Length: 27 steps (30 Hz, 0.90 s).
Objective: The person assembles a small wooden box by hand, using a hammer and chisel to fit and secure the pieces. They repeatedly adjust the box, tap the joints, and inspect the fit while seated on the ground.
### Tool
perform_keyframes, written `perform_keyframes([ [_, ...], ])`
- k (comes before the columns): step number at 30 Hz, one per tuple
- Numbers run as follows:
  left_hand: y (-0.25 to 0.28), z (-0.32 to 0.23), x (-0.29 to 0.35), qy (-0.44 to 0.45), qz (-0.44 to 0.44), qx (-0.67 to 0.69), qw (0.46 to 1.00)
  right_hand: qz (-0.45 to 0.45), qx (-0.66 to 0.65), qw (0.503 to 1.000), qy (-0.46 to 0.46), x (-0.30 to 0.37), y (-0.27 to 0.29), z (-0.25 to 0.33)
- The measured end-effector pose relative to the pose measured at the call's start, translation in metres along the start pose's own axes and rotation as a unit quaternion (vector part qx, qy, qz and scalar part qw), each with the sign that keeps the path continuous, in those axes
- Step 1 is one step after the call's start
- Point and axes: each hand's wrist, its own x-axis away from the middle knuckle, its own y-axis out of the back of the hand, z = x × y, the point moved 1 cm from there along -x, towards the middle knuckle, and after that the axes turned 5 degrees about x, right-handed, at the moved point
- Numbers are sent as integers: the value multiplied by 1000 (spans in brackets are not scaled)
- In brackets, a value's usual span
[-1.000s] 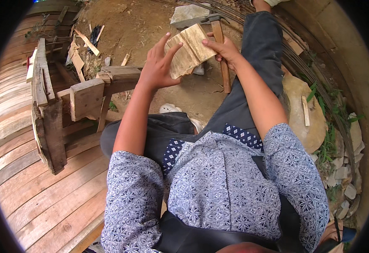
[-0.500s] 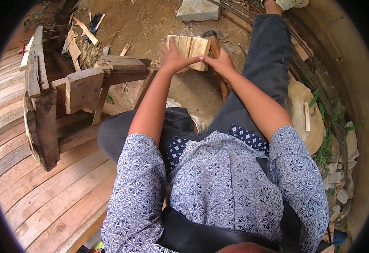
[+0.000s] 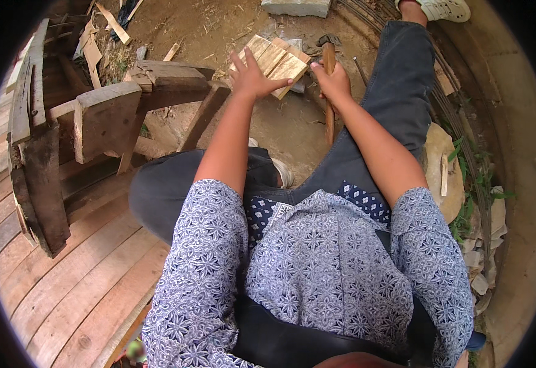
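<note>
From where I'm standing, the pale wooden block (image 3: pixel 272 59) is out ahead of the person, over bare dirt (image 3: pixel 219 34), w/ a second pale bit of wood (image 3: pixel 282 44) poking out at its far R side and what looks like a grey stone (image 3: pixel 298 88) at the near edge. L hand (image 3: pixel 249 81) is spread wide over it, fingers splayed on the L side, thumb stretched across the near part; can't tell how firmly it grips, as the underside's hid. R hand (image 3: pixel 336 87) has its fingers wrapped round the handle of the hammer (image 3: pixel 329 61), thumb near the block's R corner; can't tell if they touch. Risk, IMO: a loose hold + uneven support could let the block tip or twist, and the L thumb lies where a stray blow might catch it. Hammer's butt is v. close to the R trouser leg (image 3: pixel 381 92), so a careless swing could knock the thigh. Wood might also split along its dark lines if hit hard, I'd guess. Block sits askew, one corner aimed R toward the hammer; outline's approx. square, so its long axis is hard to call. Hammer's is clear: head away from the person, butt back toward the lap.
</note>
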Motion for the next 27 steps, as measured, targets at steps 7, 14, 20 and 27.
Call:
perform_keyframes([
  [7, 13, 25, -21, -157, 7, -60, 986, 79, -10, 996, 29, 20, -11, 8],
  [14, -18, 10, -5, -192, -132, -158, 959, 86, -9, 996, 17, 20, -14, 5],
  [20, -36, 3, 15, -239, -124, -120, 956, 63, -49, 997, -14, 22, -6, 11],
  [27, -24, -6, 7, -214, -69, -166, 960, 76, -34, 996, -16, 10, -3, 3],
])
